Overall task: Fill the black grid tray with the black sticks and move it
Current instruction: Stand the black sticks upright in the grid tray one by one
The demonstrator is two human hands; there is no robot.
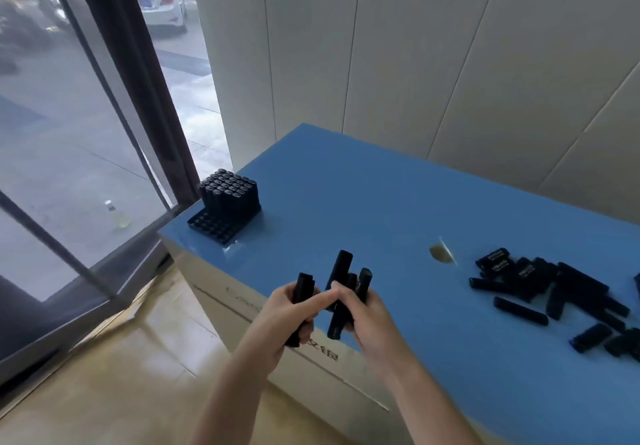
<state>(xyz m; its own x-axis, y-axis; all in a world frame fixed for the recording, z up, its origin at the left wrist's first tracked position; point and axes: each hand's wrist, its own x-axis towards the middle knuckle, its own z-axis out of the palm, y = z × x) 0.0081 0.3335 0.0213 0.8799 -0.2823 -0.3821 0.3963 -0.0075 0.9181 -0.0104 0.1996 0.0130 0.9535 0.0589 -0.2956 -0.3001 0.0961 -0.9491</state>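
At nine o'clock the black grid tray (pixel 214 228) sits on the left corner of the blue surface (pixel 363 195), beside the window (pixel 69 115). Its rear rows hold upright black sticks (pixel 230 190), and its front cells gape open. At six o'clock the left hand (pixel 280 316) has its fingers curled round a stick (pixel 303 287). It touches the right hand (pixel 369 320) at its three o'clock, whose fingers clasp a bundle (pixel 341 271) of several sticks standing up. At four o'clock a loose pile (pixel 561 292) of sticks lies flat on the surface, well apart from the tray.
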